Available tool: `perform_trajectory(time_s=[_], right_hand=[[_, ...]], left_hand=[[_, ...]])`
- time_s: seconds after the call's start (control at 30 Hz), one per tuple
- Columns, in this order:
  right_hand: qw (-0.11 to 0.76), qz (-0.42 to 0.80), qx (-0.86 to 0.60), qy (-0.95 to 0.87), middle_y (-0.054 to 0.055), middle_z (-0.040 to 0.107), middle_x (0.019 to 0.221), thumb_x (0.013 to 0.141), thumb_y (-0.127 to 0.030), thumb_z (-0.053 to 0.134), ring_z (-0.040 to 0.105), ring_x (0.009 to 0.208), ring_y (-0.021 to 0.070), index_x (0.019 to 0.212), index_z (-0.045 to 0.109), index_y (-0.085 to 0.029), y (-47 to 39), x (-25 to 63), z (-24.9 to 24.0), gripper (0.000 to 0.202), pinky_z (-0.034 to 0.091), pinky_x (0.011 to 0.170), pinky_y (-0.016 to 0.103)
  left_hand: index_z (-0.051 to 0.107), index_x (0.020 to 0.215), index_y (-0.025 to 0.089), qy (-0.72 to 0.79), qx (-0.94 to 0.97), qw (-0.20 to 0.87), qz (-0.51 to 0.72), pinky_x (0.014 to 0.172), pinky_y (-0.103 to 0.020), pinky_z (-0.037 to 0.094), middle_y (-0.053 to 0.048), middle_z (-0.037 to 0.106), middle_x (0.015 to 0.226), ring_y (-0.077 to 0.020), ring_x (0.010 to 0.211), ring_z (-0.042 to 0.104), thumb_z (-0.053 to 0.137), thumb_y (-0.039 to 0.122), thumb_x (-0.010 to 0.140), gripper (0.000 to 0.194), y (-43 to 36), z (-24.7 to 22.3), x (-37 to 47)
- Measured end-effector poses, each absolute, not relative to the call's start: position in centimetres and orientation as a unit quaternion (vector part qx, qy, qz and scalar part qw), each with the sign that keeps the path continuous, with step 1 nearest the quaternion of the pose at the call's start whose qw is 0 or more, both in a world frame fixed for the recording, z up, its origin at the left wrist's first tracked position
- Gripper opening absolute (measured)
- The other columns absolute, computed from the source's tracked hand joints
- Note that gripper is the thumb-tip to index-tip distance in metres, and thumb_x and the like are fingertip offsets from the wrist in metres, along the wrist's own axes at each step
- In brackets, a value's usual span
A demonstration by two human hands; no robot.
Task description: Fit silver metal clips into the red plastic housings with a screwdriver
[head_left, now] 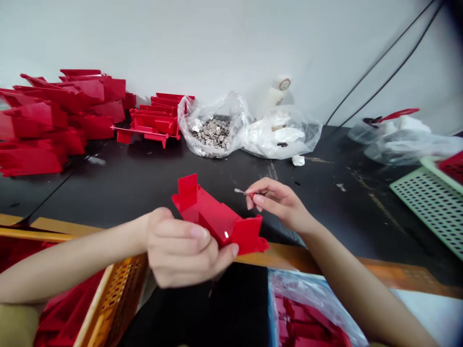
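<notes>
My left hand (184,246) grips a red plastic part (217,212) by its near edge and holds it tilted above the table's front edge. Upright tabs rise at both ends of the part, and a small bright spot shows on its near side. To the right, my right hand (277,200) pinches a small thin piece with a pale tip (238,191). A bit of red shows between those fingertips, and the rest of the piece is hidden. That pale tip points left toward the red part, apart from it.
Red parts (65,106) are heaped at the back left, beside a row of more (152,120). A clear bag of small metal pieces (213,132) and a white-filled bag (278,135) stand behind. Below are an orange crate (115,289) and a lined box (307,318); a green basket (430,202) is right.
</notes>
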State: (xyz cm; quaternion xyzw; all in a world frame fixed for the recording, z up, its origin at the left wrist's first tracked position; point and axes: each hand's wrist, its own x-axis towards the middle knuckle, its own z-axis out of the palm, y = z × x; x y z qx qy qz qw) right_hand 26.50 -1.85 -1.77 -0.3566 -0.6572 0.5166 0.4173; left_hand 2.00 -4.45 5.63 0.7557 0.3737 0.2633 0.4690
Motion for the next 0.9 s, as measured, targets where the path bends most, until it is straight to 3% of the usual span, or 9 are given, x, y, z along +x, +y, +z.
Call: perform_trajectory(time_s=[0.1,0.17,0.33,0.5,0.7,0.8,0.9], right_hand=[[0.394,0.491,-0.364,-0.686,0.003,0.069,0.076,0.083,-0.031,0.067,0.06,0.066,0.0121,0.088,0.072,-0.02,-1.8,26.1,-1.8,0.013,0.047,0.063,0.026],[0.371,0.479,-0.362,-0.709,0.005,0.072,0.077,0.082,-0.03,0.067,0.062,0.065,0.0132,0.086,0.075,-0.018,-1.6,25.9,-1.8,0.015,0.048,0.061,0.026],[0.354,0.471,-0.327,-0.739,0.005,0.075,0.079,0.079,-0.023,0.07,0.067,0.068,0.0145,0.084,0.076,-0.019,-0.9,25.7,-1.8,0.009,0.051,0.062,0.025],[0.32,0.475,-0.304,-0.761,0.006,0.075,0.078,0.08,-0.025,0.069,0.067,0.061,0.0139,0.087,0.075,-0.018,-0.7,25.6,-1.5,0.011,0.051,0.056,0.024],[0.288,0.466,-0.298,-0.782,0.004,0.073,0.073,0.081,-0.019,0.068,0.067,0.058,0.0122,0.083,0.071,-0.019,-0.9,25.4,-1.3,0.004,0.049,0.051,0.02],[0.276,0.482,-0.278,-0.784,0.004,0.073,0.073,0.079,-0.015,0.069,0.065,0.056,0.0108,0.083,0.072,-0.019,-0.9,25.3,-1.0,0.006,0.047,0.05,0.02],[0.265,0.491,-0.285,-0.78,0.004,0.073,0.07,0.079,-0.016,0.07,0.065,0.054,0.012,0.083,0.073,-0.02,-1.0,25.3,-0.7,0.007,0.047,0.049,0.021]], left_hand=[[0.072,0.06,0.035,0.335,0.803,0.482,0.106,0.039,-0.021,0.047,0.002,0.064,0.055,-0.0136,0.049,0.061,0.068,0.031,0.067,0.009,-1.7,4.6,2.3],[0.074,0.064,0.035,0.337,0.806,0.482,0.064,0.038,-0.02,0.044,0.001,0.066,0.06,-0.0139,0.052,0.062,0.063,0.028,0.071,0.014,-0.6,3.4,2.0],[0.076,0.074,0.037,0.299,0.776,0.549,0.086,0.04,-0.021,0.052,0.002,0.068,0.063,-0.015,0.053,0.065,0.067,0.016,0.066,0.024,0.7,1.5,1.5],[0.075,0.072,0.038,0.254,0.804,0.533,0.063,0.046,-0.023,0.06,0.004,0.068,0.064,-0.0145,0.053,0.065,0.067,0.016,0.067,0.024,1.4,1.7,1.3],[0.073,0.068,0.04,0.286,0.785,0.477,0.271,0.045,-0.024,0.061,0.005,0.06,0.053,-0.0134,0.047,0.062,0.075,0.029,0.068,0.012,2.2,-3.2,-1.5],[0.075,0.071,0.039,0.273,0.775,0.528,0.214,0.043,-0.025,0.061,0.005,0.063,0.056,-0.0154,0.05,0.064,0.078,0.023,0.061,0.019,2.2,-3.9,-1.7],[0.075,0.074,0.041,0.198,0.758,0.616,0.083,0.042,-0.026,0.06,0.006,0.068,0.062,-0.0157,0.053,0.065,0.072,0.02,0.068,0.022,1.7,-3.0,-0.9]])
